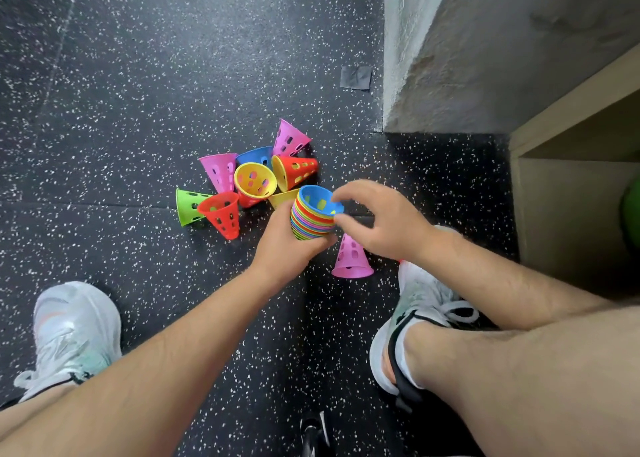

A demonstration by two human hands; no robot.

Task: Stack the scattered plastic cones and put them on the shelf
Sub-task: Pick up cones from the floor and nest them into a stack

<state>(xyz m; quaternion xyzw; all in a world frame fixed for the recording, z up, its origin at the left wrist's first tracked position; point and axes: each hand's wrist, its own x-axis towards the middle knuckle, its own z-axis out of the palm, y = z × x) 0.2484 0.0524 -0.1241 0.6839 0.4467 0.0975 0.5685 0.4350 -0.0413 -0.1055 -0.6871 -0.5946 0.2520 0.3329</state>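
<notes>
Mid-stack, shelf trip not started yet

Left hand (287, 245) has its grip wrapped round the stack (311, 226), just above the floor. The right hand (381, 221) grip pinches the rim of the blue cone (320, 200) nested on top. My guess for next: seat it, grab the upright pink cone (351, 259) just beside, then the loose cones (256, 179) beyond. The shelf (561, 221) has something green (632, 200) in it, cut off by the frame.
</notes>
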